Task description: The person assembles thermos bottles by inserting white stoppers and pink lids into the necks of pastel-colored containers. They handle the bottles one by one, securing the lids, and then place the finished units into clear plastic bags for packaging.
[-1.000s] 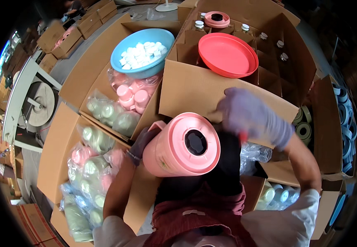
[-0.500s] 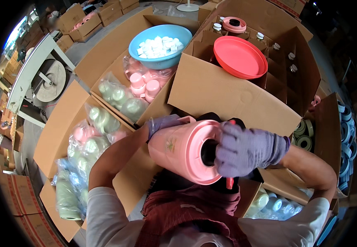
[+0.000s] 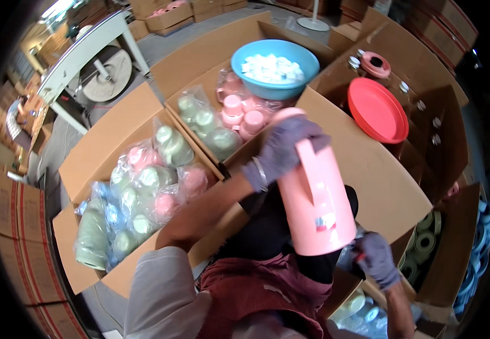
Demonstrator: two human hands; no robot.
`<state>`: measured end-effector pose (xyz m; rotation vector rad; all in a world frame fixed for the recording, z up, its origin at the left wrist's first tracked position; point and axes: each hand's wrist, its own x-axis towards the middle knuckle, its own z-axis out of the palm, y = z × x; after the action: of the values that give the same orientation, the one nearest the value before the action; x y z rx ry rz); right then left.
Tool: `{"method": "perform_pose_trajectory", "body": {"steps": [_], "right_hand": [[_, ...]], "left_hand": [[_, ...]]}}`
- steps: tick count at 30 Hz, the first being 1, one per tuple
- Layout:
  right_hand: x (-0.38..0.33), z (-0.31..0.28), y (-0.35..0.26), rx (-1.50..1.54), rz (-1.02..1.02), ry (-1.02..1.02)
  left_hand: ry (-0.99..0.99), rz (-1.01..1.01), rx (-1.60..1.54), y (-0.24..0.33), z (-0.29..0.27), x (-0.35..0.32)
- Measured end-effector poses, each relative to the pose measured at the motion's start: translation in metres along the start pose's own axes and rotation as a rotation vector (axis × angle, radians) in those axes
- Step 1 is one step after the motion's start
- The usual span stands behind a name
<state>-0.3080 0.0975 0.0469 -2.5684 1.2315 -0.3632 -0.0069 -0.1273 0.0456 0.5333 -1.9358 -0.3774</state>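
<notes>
My left hand [image 3: 290, 150], in a grey-purple glove, is closed round the upper end of a pink vacuum jug [image 3: 332, 198], near its handle. The jug stands tilted over my lap, its base toward me and a small label low on its side. My right hand [image 3: 376, 261], gloved too, is down at the lower right, beside the jug's base and apart from it. Its fingers are curled and blurred, with a bit of red showing at them; what they hold I cannot make out.
Left is a carton [image 3: 109, 141] of bagged green, pink and blue jugs. Beyond it, a blue basin [image 3: 307, 68] of white caps rests over another carton. At right, a red tray [image 3: 378, 110] lies on a divided carton [image 3: 363, 164]. Blue rings [image 3: 474, 265] and bagged parts [image 3: 363, 316] lie lower right.
The jug has swung from lying sideways to upright, its base now toward me. My left hand has shifted to its upper end. My right hand has left the jug and dropped to the lower right.
</notes>
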Motion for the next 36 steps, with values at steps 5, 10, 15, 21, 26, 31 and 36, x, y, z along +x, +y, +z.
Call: {"method": "perform_pose_trajectory", "body": {"steps": [5,10,15,21,26,31,36], "right_hand": [[0.01,-0.054,0.118,-0.301,0.505,0.652],[0.142,-0.081,0.219,-0.273,0.458,0.498],[0.167,-0.079,0.272,-0.302,0.55,0.24],[0.228,-0.071,0.138,-0.212,0.138,0.429],[0.233,-0.045,0.101,-0.236,0.092,0.236],[0.263,0.001,0.108,-0.114,0.007,0.183],[0.29,0.016,0.086,-0.04,-0.054,0.058]], "left_hand": [[-0.168,0.347,-0.262,0.043,0.042,-0.022],[-0.41,0.227,-0.541,0.061,0.039,-0.075],[-0.167,-0.093,-0.003,-0.079,-0.022,-0.073],[-0.044,-0.822,0.502,-0.305,-0.031,-0.092],[0.731,-1.365,-0.766,-0.287,0.018,0.023],[0.189,-0.82,-1.197,-0.403,0.051,-0.012],[0.639,-1.263,-1.587,-0.353,0.041,-0.049]]}}
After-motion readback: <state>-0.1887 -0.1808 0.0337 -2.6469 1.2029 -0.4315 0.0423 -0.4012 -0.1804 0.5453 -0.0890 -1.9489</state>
